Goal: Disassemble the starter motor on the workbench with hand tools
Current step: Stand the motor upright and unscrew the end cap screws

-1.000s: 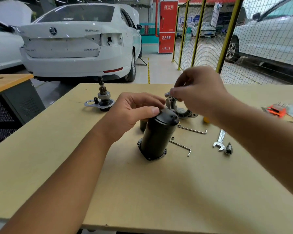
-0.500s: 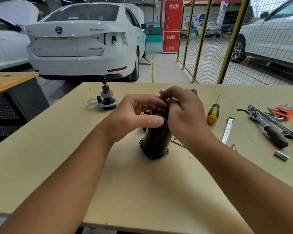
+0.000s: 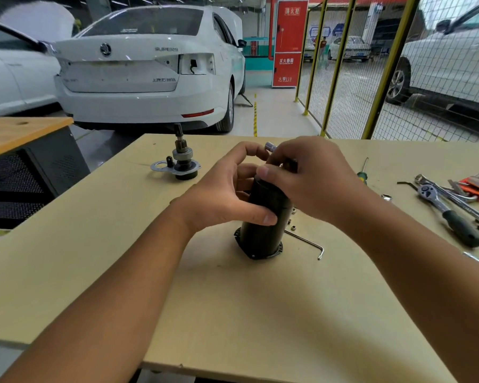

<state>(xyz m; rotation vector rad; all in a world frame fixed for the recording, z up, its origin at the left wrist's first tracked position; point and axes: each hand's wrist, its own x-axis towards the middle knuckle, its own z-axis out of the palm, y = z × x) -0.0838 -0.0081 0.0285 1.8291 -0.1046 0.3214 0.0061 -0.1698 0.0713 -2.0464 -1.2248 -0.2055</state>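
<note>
Toward the far left edge of the tan wooden counter (image 3: 94, 272) stands a grey metal pinion-gear assembly on a flat plate (image 3: 178, 165). Mid-counter, the left hand (image 3: 221, 194) wraps its grip around the upright black cylindrical starter motor housing (image 3: 263, 222), thumb across its front, while the right hand (image 3: 307, 181) covers the housing's top, its grip pinching a small silver metal piece (image 3: 269, 146). A bent steel hex key (image 3: 307, 241) lies just right of the housing, and a black-handled ratchet wrench (image 3: 448, 214) lies near the right edge.

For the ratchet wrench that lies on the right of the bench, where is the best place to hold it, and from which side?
Take the ratchet wrench by its black handle, the thick end nearest the person, coming from above. It lies flat on the workbench with the head pointing away, and other tools crowd the head, while the handle end lies freer.
</note>
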